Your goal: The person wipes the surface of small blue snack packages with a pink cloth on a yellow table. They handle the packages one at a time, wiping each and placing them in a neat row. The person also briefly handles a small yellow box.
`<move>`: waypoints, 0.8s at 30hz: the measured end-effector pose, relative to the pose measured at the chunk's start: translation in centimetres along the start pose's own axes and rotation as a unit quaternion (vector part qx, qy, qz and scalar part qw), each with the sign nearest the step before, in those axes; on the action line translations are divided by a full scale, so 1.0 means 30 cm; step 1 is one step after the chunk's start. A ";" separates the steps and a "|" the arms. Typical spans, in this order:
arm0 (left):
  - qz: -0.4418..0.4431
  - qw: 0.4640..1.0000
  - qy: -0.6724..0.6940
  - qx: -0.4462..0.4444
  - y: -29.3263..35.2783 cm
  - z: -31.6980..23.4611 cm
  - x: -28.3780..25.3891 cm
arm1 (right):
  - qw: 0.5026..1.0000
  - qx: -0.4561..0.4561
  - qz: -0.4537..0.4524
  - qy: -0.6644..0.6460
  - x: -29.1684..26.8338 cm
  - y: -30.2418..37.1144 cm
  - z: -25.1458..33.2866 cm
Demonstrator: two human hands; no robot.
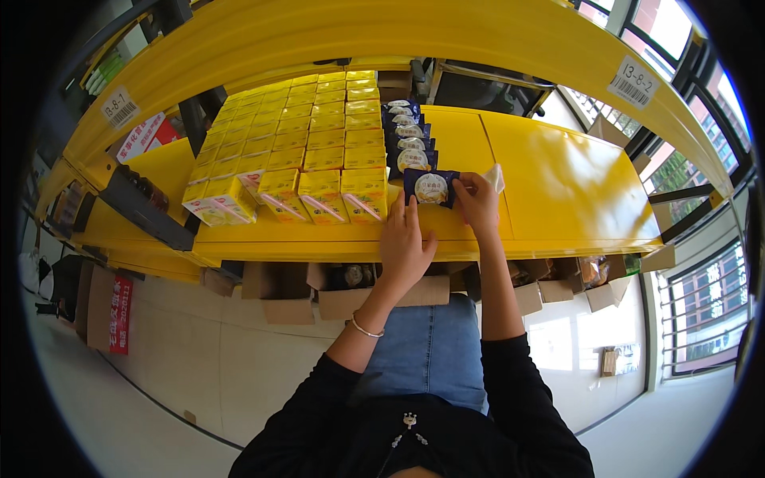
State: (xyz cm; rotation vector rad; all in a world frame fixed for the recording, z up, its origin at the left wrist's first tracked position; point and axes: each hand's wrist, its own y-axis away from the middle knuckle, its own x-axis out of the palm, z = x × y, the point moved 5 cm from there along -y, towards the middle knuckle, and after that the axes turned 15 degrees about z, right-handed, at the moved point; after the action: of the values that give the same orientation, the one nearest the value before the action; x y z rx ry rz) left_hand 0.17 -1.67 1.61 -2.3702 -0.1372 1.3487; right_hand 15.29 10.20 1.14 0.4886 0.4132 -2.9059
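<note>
A dark blue packet (431, 188) with a round pale label stands at the near end of a row of similar blue packets (411, 132), close to the near edge of the yellow shelf (558, 179). Just left of the row, yellow boxes (311, 137) stand in tight ranks running from near to far.

The right hand (480, 205) is nearly closed at the packet's right edge, thumb and fingertips apparently pinching it. A whitish, pointed thing (496, 178) shows just beyond its far right side; what it is, and whether the hand holds it too, I cannot tell. The left hand (404, 244) is loosely open, thumb apart, its extended fingertips at the packet's near left corner, seeming to steady rather than grip.

The packet looks light and soft-walled, with a smooth wrapper that may slip under dry fingers. Its contents could be crushable, so a gentle pinch on the flat side edges, right and left, seems safer than pressing on the bulging middle
</note>
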 end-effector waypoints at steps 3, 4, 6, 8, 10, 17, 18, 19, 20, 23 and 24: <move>0.013 0.999 -0.003 -0.046 -0.019 -0.002 0.009 | 1.000 0.009 -0.004 -0.021 0.036 -0.046 -0.020; 0.014 0.999 0.009 -0.049 -0.027 -0.001 0.011 | 1.000 0.008 -0.005 -0.026 0.051 -0.060 -0.019; 0.015 0.998 0.034 -0.053 -0.048 0.005 0.016 | 1.000 -0.003 -0.012 -0.016 0.063 -0.070 -0.018; -0.003 0.993 0.102 -0.053 -0.063 0.037 0.016 | 1.000 -0.023 -0.016 0.012 0.082 -0.062 0.040; -0.008 0.989 0.135 -0.053 -0.075 0.049 0.019 | 0.999 -0.025 -0.021 0.029 0.093 -0.062 0.038; -0.009 0.998 0.048 -0.046 -0.067 0.007 0.016 | 0.997 -0.034 -0.052 0.039 0.090 -0.077 0.050; -0.006 0.998 0.038 -0.047 -0.066 0.005 0.014 | 0.997 -0.038 -0.054 0.043 0.091 -0.077 0.053; -0.007 0.998 0.031 -0.047 -0.066 0.000 0.015 | 0.996 -0.041 -0.057 0.048 0.087 -0.077 0.051; -0.008 0.999 0.024 -0.047 -0.066 -0.006 0.016 | 0.996 -0.044 -0.059 0.054 0.083 -0.077 0.049; -0.023 0.999 -0.014 -0.032 -0.057 -0.026 -0.001 | 0.998 -0.018 -0.054 0.022 0.086 -0.083 0.028; -0.029 0.999 -0.030 -0.024 -0.055 -0.033 -0.007 | 0.998 -0.021 -0.052 0.024 0.085 -0.084 0.025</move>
State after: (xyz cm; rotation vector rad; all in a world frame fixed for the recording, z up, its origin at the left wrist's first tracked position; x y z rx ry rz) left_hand 1.08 -0.53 2.86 -2.3465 -0.2567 1.4031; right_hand 12.16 12.07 1.56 0.5467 0.5212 -2.9835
